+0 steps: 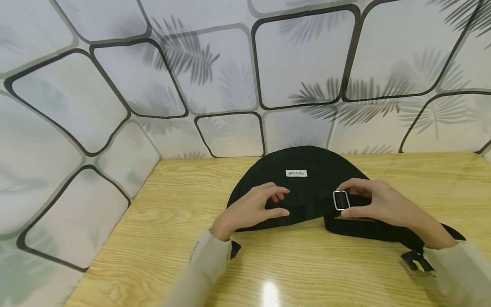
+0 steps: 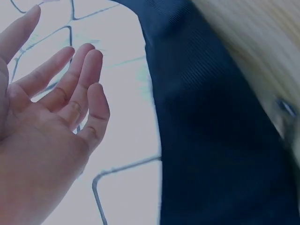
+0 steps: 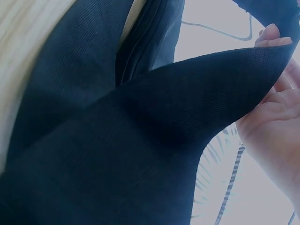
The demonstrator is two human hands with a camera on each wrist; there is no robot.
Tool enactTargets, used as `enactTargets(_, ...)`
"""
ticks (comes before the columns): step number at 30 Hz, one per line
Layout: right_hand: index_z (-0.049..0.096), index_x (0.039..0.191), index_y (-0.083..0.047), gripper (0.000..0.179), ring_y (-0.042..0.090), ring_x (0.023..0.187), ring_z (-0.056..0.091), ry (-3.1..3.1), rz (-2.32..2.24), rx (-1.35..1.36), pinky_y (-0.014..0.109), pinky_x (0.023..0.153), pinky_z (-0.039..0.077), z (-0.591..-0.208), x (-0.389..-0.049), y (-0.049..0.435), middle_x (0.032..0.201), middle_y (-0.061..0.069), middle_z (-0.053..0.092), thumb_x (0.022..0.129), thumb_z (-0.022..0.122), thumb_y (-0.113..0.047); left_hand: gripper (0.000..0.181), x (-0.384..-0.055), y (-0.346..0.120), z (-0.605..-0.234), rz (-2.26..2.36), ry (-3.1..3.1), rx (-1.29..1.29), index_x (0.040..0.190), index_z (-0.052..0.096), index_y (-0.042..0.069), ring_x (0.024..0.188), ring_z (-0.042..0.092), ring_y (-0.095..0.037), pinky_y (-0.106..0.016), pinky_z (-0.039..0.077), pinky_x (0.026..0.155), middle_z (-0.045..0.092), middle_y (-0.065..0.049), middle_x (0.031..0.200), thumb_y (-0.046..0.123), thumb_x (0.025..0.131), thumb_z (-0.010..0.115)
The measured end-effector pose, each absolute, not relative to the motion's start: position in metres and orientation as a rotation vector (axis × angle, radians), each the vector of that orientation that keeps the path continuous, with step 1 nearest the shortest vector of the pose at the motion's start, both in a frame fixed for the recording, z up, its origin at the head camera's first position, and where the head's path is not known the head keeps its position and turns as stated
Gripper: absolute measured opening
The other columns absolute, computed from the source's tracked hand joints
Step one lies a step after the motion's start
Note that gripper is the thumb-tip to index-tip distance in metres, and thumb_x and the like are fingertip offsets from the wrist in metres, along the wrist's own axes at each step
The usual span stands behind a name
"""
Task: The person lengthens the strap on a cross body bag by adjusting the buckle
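Note:
A black half-moon bag (image 1: pixel 307 187) lies on the table, its curved edge toward the back wall; a small white label (image 1: pixel 296 173) on it reads upside down. My right hand (image 1: pixel 377 202) pinches a silver square strap slider (image 1: pixel 341 200) at the bag's right end. The black strap (image 1: pixel 364 229) loops below that hand and runs right, under the wrist. In the right wrist view, the webbing (image 3: pixel 154 108) crosses in front of the fingers and hides part of them. Over the bag's left part, my left hand (image 1: pixel 255 207) hovers with loosely bent fingers, holding nothing.
The light wood table (image 1: pixel 153 221) meets a patterned wall covering (image 1: pixel 226 85) at the back and left. Small black pieces lie by each sleeve, one at the left cuff (image 1: pixel 235 249) and one with a yellow-green mark (image 1: pixel 417 261) at the right; their kind is unclear.

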State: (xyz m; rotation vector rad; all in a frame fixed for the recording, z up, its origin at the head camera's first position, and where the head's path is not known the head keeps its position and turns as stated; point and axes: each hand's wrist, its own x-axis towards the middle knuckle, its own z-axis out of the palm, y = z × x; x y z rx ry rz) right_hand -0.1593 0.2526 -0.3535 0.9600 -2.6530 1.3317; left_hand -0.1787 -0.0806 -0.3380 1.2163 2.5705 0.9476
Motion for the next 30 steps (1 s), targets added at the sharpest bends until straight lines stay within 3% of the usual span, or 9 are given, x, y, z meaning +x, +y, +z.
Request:
enactTargets(10, 0.065, 0.119, -0.007, 0.044, 0.012, 0.068, 0.06, -2.597, 1.351, 0.986, 0.027, 0.057, 0.047, -0.355, -0.159, 0.248, 0.085, -0.003, 0.068, 0.08, 0.085, -0.003, 0.05, -0.182, -0.034, -0.339, 0.924, 2.565, 1.264, 0.141, 0.057, 0.003, 0.112, 0.058, -0.018, -0.02, 0.045, 0.094, 0.06, -0.009, 0.128, 0.025, 0.098, 0.072)
enactTargets(20, 0.065, 0.119, -0.003, 0.041, 0.011, 0.07, 0.06, -2.65, 1.322, 0.943, 0.027, 0.058, 0.048, -0.351, -0.158, 0.248, 0.085, -0.004, 0.066, 0.083, 0.084, -0.006, 0.054, -0.188, 0.007, -0.344, 0.9, 2.546, 1.313, 0.14, 0.058, 0.005, 0.105, 0.056, -0.004, -0.011, 0.042, 0.09, 0.063, -0.003, 0.122, 0.03, 0.095, 0.074)
enactTargets(30, 0.064, 0.12, -0.002, 0.04, 0.011, 0.072, 0.062, -2.679, 1.317, 0.912, 0.027, 0.061, 0.049, -0.351, -0.157, 0.249, 0.086, -0.005, 0.066, 0.084, 0.083, -0.007, 0.051, -0.188, 0.017, -0.345, 0.942, 2.55, 1.312, 0.138, 0.06, 0.004, 0.106, 0.059, -0.001, -0.009, 0.042, 0.088, 0.067, -0.004, 0.126, 0.027, 0.095, 0.075)
